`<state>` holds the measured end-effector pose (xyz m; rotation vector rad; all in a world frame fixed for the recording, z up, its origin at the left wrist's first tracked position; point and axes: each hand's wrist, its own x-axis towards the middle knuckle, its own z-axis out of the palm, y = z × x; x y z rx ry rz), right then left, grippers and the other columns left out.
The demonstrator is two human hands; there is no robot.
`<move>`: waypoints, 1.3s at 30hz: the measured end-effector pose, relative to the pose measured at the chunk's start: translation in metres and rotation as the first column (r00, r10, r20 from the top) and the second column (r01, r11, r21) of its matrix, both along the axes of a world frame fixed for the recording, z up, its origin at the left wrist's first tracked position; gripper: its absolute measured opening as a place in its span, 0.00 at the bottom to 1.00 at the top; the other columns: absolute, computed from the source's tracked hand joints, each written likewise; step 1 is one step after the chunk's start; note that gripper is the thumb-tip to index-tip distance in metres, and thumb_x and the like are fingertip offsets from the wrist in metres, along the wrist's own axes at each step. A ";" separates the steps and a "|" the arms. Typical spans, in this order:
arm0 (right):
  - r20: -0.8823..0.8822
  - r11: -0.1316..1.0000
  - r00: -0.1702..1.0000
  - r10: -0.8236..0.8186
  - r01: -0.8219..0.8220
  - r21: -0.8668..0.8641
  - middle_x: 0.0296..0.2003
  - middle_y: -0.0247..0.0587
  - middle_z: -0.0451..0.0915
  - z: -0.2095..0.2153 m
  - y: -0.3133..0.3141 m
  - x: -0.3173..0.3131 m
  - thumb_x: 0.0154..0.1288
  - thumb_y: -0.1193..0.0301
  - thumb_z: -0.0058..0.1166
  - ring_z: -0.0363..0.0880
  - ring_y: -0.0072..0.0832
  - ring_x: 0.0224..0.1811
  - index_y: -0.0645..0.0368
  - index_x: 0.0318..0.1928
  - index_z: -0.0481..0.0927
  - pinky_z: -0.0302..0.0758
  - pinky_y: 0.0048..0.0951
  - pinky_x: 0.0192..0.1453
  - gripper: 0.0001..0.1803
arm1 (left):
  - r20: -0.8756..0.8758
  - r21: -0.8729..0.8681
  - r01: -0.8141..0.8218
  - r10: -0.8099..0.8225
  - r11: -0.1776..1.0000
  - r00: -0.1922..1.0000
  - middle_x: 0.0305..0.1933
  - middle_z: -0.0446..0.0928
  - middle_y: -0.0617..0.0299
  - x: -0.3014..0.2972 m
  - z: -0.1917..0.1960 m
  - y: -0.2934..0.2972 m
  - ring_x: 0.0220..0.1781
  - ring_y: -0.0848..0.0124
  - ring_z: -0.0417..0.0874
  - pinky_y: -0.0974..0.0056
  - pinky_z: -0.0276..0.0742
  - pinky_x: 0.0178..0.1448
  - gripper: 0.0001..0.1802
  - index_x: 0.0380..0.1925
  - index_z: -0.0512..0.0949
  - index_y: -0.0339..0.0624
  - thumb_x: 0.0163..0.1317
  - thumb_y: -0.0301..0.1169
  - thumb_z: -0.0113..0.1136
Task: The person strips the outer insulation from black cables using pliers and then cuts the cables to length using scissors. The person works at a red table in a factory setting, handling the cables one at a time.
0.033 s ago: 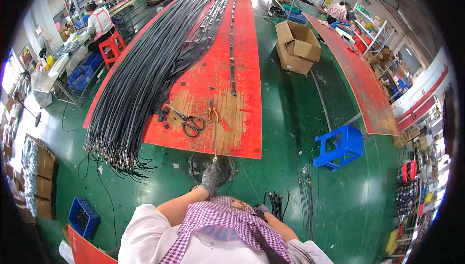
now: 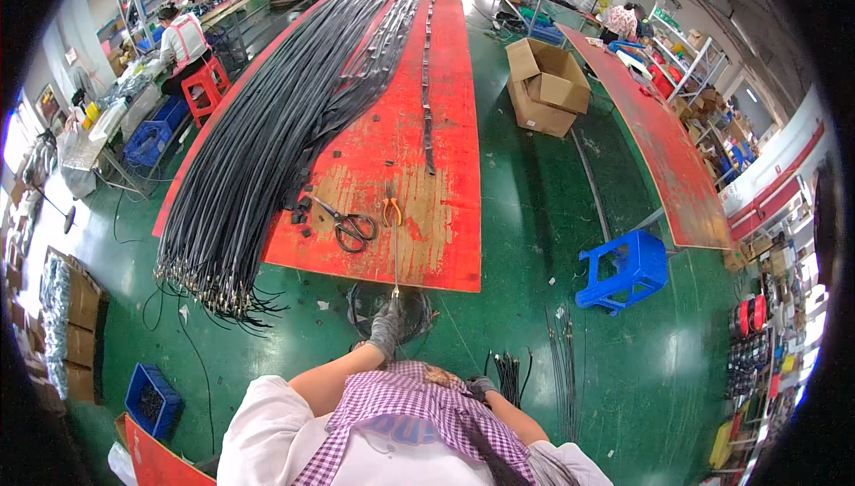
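My left hand (image 2: 386,330), in a grey glove, is closed on the near end of a thin metal rod or wire (image 2: 396,259) just off the table's front edge. A small brass-coloured tip (image 2: 395,293) shows at the fingertips. Low at my right side is my right hand (image 2: 482,387), also gloved, its fingers mostly hidden by the checked apron. Beside it stands a bundle of black cables (image 2: 508,379); whether the hand touches them I cannot tell. Black-handled scissors (image 2: 354,231) and orange-handled pliers (image 2: 392,210) lie on the red table (image 2: 457,228).
Long black cables (image 2: 258,147) cover the table's left side, their ends hanging over the front edge. A dark round bin (image 2: 414,315) sits below that edge. On the right stand a blue stool (image 2: 623,272) and a cardboard box (image 2: 545,89). A blue crate (image 2: 153,400) is lower left.
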<state>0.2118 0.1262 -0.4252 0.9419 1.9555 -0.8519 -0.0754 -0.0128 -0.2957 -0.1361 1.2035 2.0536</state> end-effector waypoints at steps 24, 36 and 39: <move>-0.181 0.826 0.810 0.558 -0.562 0.033 0.38 0.51 0.72 -0.040 0.003 0.006 0.49 0.42 0.35 0.70 0.44 0.41 0.56 0.43 0.69 0.66 0.37 0.45 0.32 | -0.144 -0.261 0.139 -0.181 0.955 0.973 0.39 0.69 0.60 -0.010 -0.018 -0.018 0.41 0.70 0.67 0.69 0.62 0.43 0.16 0.46 0.65 0.41 0.58 0.31 0.36; -0.107 0.950 0.951 0.289 -0.299 -0.093 0.37 0.46 0.73 -0.029 -0.010 -0.008 0.51 0.48 0.40 0.70 0.43 0.39 0.54 0.43 0.69 0.68 0.36 0.41 0.26 | -0.176 0.129 0.085 -0.062 0.988 0.983 0.22 0.70 0.67 -0.015 -0.067 -0.031 0.18 0.72 0.68 0.67 0.62 0.18 0.12 0.40 0.67 0.52 0.60 0.34 0.35; -0.040 0.938 0.938 0.345 -0.343 0.049 0.36 0.47 0.74 -0.056 0.005 0.025 0.51 0.50 0.41 0.71 0.42 0.37 0.55 0.42 0.70 0.68 0.35 0.39 0.25 | 0.129 0.256 0.100 -0.136 0.962 0.982 0.19 0.69 0.67 -0.008 -0.018 -0.017 0.15 0.71 0.66 0.67 0.60 0.15 0.11 0.40 0.67 0.55 0.59 0.36 0.36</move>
